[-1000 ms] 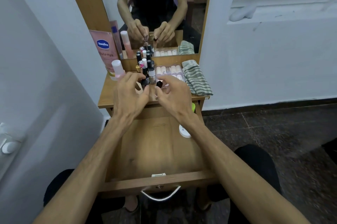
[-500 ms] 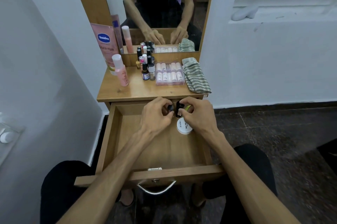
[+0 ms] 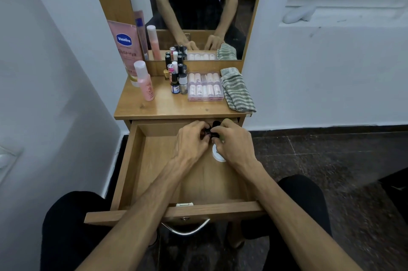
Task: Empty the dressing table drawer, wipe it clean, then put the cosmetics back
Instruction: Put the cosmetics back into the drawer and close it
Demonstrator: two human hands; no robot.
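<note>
Both hands are down at the back of the open wooden drawer. The left hand and right hand each pinch small black-capped bottles, right beside a white jar. Above the drawer, a pink tube reads "Vaseline Gluta-Hya".

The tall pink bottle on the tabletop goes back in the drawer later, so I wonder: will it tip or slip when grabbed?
The pink bottle stands tall on a narrow base, so a sideways nudge would probably topple it. Its glossy surface looks smooth, perhaps slippery. It stands close to the Vaseline tube, so reaching in from that side could knock the tube too.
</note>
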